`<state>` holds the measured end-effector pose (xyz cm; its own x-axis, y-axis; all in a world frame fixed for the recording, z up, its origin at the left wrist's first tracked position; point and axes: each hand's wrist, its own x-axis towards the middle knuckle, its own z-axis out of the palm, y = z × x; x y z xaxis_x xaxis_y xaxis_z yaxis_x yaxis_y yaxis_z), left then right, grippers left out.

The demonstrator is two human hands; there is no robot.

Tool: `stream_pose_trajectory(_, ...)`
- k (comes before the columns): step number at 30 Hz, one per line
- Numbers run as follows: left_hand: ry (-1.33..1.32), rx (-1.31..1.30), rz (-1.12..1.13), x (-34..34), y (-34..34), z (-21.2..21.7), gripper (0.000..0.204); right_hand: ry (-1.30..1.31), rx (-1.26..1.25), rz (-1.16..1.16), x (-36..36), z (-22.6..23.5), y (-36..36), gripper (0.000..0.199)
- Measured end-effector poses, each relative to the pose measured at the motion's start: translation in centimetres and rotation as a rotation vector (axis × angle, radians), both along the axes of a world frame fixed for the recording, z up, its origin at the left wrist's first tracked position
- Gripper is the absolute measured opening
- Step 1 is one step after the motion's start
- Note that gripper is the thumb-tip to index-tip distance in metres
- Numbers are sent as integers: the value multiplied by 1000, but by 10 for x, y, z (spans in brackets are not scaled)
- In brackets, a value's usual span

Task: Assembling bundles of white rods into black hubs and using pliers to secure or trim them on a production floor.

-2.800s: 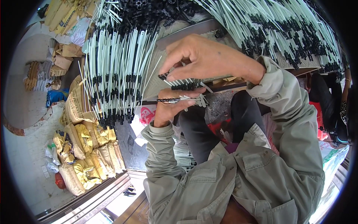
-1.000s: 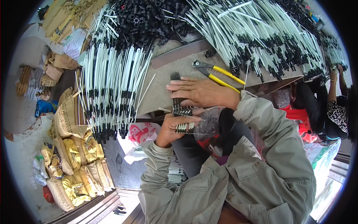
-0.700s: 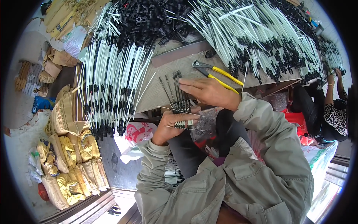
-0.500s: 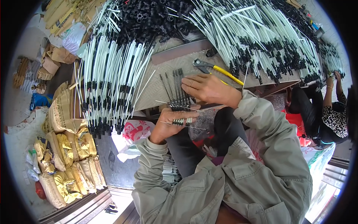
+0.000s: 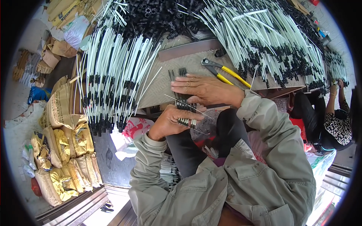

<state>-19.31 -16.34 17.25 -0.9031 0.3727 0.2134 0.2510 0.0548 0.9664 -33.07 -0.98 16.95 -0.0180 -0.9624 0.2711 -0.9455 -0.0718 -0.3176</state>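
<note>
My left hand [image 5: 169,120] is closed around a small bundle of thin rods with black and white sections [image 5: 185,121] at the table's near edge. A few thin wires stick out crosswise from this bundle. Just beyond it, my right hand [image 5: 205,89] lies flat with its fingers stretched over the upper part of the bundle. Dark rod ends [image 5: 182,71] show past its fingertips, the rest being hidden under the palm. To the right, end-cutting pliers with yellow handles [image 5: 228,73] rest on the table [image 5: 160,84].
Piles of white rods with black ends lie at left [image 5: 109,71] and right [image 5: 260,37]. Black plastic parts [image 5: 151,20] heap up behind a flat bar [image 5: 188,50]. Filled sacks [image 5: 69,165] stand at lower left. Another person [image 5: 337,124] sits at far right.
My right hand has shifted left and now lies flatter across the dark rods, covering more of them. The rods sit closer together. My left hand keeps its hold with little movement.
</note>
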Motion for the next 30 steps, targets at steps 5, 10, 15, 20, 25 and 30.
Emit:
stream_pose_trajectory(5, -5, 91, 26, 11, 9, -9, 38, -42, -18, -28, 2, -3, -2, 52)
stream_pose_trajectory(10, -28, -46, 30, 19, 6, -8, 34, -28, -25, -49, 5, 0, -3, 50)
stream_pose_trajectory(15, -48, -273, 101, 28, -1, 13, 48, 60, -63, -120, 4, -9, -4, 53)
stream_pose_trajectory(20, 168, -360, 452, 71, -49, -3, 62, -317, -52, -149, 4, 1, -7, 53)
stream_pose_trajectory(25, 377, -782, 374, 36, -38, 17, 82, -472, -3, -238, -3, 1, -8, 55)
stream_pose_trajectory(30, 538, -1174, -8, -20, -30, 19, 104, -385, 7, -284, -2, 6, -9, 50)
